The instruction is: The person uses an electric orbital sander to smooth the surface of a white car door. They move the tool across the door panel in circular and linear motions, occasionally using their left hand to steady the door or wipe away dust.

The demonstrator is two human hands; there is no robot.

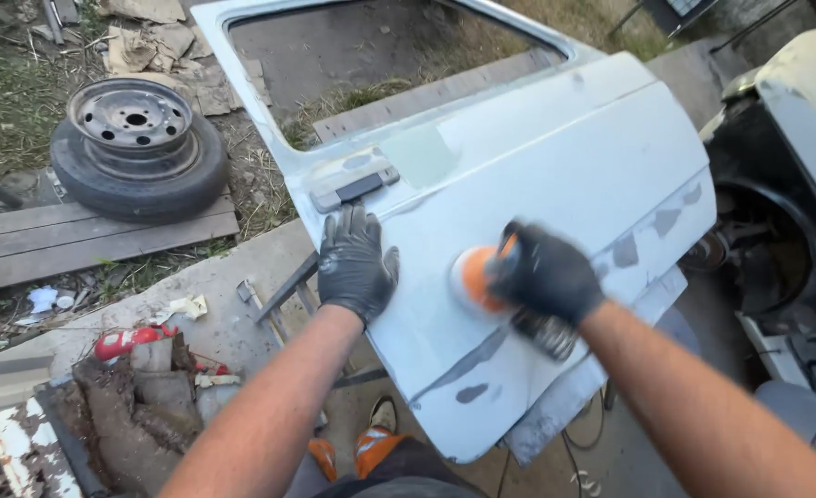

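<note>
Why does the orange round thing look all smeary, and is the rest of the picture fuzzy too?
In the head view, the orange sander and the right hand gripping it are smeared by motion blur; the left hand, flat on the pale car door, looks sharper; the wheel on the ground is crisp; daylight is soft, with no strong glare on the door.

Concrete slab (pixel 223 323): rags (pixel 131 410), red can (pixel 126 341).

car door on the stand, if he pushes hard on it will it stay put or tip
The pale grey metal car door probably stays rigid. It looks heavy for its size and overhangs its support, so it may rock. The black-gloved left hand lies flat on it, seemingly steadying it while the right hand sands.
</note>
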